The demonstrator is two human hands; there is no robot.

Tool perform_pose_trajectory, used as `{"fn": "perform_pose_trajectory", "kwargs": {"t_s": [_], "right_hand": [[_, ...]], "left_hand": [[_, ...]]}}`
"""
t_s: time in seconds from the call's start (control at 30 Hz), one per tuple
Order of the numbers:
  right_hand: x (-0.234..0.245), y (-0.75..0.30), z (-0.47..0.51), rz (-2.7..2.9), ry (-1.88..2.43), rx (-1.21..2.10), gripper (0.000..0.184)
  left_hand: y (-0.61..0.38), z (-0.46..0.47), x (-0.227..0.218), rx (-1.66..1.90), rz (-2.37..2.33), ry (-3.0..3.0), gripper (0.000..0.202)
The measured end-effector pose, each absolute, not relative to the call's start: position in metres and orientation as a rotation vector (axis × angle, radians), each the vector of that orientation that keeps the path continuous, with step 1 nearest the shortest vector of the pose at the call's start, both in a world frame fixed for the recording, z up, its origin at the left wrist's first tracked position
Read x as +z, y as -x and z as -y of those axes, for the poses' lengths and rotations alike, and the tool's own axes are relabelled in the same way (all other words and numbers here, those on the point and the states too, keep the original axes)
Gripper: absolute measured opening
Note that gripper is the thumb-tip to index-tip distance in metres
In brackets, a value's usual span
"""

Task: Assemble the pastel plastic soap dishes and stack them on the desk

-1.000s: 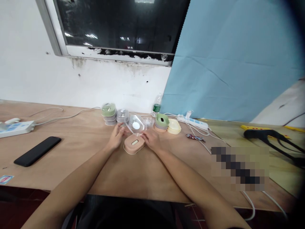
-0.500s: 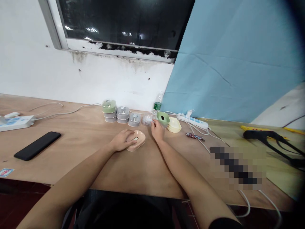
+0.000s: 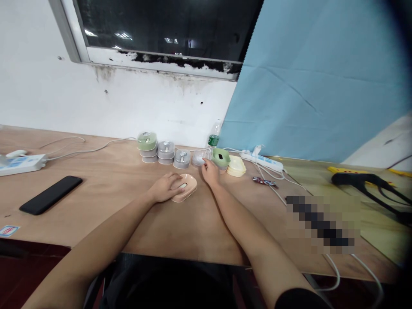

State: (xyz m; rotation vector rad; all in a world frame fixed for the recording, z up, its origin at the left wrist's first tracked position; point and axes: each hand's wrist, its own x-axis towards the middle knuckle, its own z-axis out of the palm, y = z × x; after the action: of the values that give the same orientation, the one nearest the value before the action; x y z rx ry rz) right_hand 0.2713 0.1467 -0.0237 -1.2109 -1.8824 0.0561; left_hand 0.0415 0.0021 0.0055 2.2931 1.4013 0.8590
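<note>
On the table in front of me lies a shallow pink oval dish (image 3: 190, 184), like a soap box part, with a pale oval in its middle. My left hand (image 3: 165, 187) grips its left side, fingers across the far rim and thumb at the near one. Farther out, my right hand (image 3: 210, 172) has its fingers closed at the edge of some clear plastic lids (image 3: 198, 156). A green dish (image 3: 221, 158) with a dark oval opening stands just right of those fingers. Next to it is a stack of pale yellow dishes (image 3: 236, 166).
Lidded grey boxes (image 3: 166, 150) stand stacked at the back, with a green lidded box (image 3: 147, 140) on the left stack. A bottle (image 3: 213, 138) stands by the wall. A black phone-like slab (image 3: 51, 195) lies left; a power strip (image 3: 262, 161) and cables lie right.
My right hand has shifted slightly left along the clear lids. The left hand still holds the pink dish in the same place. The view has tilted slightly.
</note>
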Motion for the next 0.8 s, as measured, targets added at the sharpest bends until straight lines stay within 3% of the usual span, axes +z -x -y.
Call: {"fn": "perform_pose_trajectory", "kwargs": {"t_s": [0.47,0.7,0.8], "right_hand": [[-0.029,-0.274,-0.148,2.000,1.125,0.121,0.049],[-0.023,-0.271,-0.134,1.973,1.121,0.139,0.054],[-0.019,-0.268,-0.124,1.987,1.084,0.128,0.044]], "left_hand": [[-0.041,0.000,0.009,0.819,-1.394,-2.274,0.061],[-0.038,-0.002,0.004,0.706,-1.350,-2.379,0.101],[-0.037,-0.005,0.002,0.708,-1.394,-2.387,0.103]]}}
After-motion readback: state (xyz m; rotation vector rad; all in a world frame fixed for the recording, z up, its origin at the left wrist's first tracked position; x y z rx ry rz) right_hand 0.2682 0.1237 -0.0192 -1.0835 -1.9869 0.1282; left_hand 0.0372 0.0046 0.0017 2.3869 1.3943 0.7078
